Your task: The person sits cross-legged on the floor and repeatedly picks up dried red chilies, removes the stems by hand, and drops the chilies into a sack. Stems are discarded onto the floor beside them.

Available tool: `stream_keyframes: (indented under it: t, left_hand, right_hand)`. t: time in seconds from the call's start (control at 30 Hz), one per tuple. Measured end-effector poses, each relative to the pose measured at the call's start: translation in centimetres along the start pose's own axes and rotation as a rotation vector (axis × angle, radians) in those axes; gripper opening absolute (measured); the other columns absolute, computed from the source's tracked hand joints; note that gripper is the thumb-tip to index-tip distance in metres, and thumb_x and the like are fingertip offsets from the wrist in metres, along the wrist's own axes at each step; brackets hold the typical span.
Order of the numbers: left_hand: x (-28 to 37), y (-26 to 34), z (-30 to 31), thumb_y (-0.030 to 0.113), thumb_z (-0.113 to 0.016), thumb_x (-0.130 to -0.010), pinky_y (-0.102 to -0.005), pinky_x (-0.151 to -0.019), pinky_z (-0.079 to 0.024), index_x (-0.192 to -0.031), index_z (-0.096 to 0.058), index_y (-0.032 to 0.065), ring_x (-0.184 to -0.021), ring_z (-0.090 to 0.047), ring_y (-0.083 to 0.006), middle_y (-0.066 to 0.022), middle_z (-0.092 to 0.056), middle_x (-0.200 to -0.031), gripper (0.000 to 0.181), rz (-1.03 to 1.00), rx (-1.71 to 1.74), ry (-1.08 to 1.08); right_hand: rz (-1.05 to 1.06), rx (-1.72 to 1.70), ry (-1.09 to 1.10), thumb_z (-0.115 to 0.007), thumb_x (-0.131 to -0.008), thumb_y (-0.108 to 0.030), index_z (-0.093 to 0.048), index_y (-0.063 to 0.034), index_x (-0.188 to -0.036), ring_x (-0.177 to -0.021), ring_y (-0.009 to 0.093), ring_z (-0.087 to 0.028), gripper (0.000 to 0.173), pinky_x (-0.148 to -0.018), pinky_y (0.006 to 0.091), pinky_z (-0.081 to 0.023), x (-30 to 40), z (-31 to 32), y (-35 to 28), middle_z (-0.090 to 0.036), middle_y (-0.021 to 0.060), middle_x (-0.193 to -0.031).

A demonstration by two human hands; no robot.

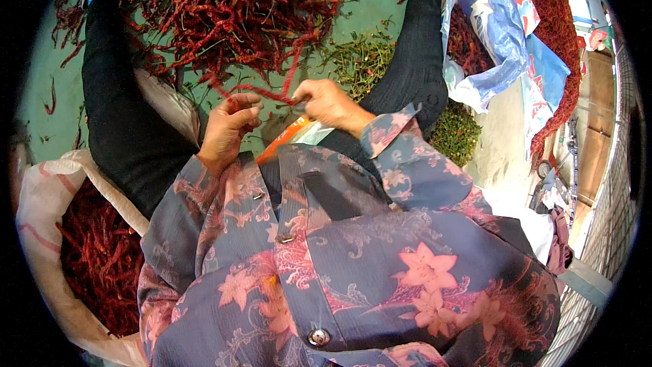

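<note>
My right hand [331, 106] pinches long wrinkled red chili peppers [291, 74] at its fingertips; one points up and another stretches left toward my other hand. My left hand [232, 127] has its fingers curled, with a motion-blurred red chili pepper [220, 85] at the fingertips. Just beyond both hands lies a big heap of red chili peppers [239, 15] with thin stems, spread over a green floor sheet [364, 15]. A pile of green stems [362, 63] sits past my right hand. Below the hands, an orange and white strip [285, 137] shows near my lap, partly hidden.
A white woven sack [43, 214] of red chilies [102, 265] stands at my left. At right are a blue and white plastic bag [501, 61] with chilies, more green stems [455, 135] and a large red mass [552, 35]. My black-trousered legs [114, 86] flank the heap.
</note>
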State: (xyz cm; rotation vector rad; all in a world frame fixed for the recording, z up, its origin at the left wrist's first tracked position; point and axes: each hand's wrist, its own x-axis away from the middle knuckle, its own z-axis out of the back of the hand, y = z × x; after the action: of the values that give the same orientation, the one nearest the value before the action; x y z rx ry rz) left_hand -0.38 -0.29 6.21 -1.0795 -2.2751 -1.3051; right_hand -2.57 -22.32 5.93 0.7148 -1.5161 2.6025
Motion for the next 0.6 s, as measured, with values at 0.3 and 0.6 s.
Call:
stream_keyframes:
  t: [0.3,0.6]
  left_hand:
    - [-0.1,-0.5,0.8,0.014,-0.055,-0.08,-0.0214,-0.051,-0.04,-0.088,-0.057,0.0026,-0.057,-0.048,-0.0078,-0.0033,-0.058,-0.076,0.014,-0.018,-0.103,0.029]
    - [0.5,-0.2,-0.2,0.01,-0.056,-0.081,-0.0213,-0.054,-0.039,-0.079,-0.057,0.0002,-0.059,-0.048,-0.0084,-0.0015,-0.055,-0.07,0.01,-0.241,-0.431,0.065]
  right_hand:
    - [0.004,-0.074,-0.074,-0.051,-0.063,-0.004,-0.058,0.0021,-0.082,-0.07,0.025,-0.058,0.021,-0.062,0.0335,-0.045,-0.4,-4.4,-3.0,-0.059,0.0159,-0.072]
    - [0.019,-0.062,-0.012,-0.05,-0.063,-0.006,-0.057,0.0034,-0.075,-0.06,0.031,-0.056,0.016,-0.055,0.037,-0.043,-0.8,-4.5,-2.6,-0.057,0.0189,-0.066]
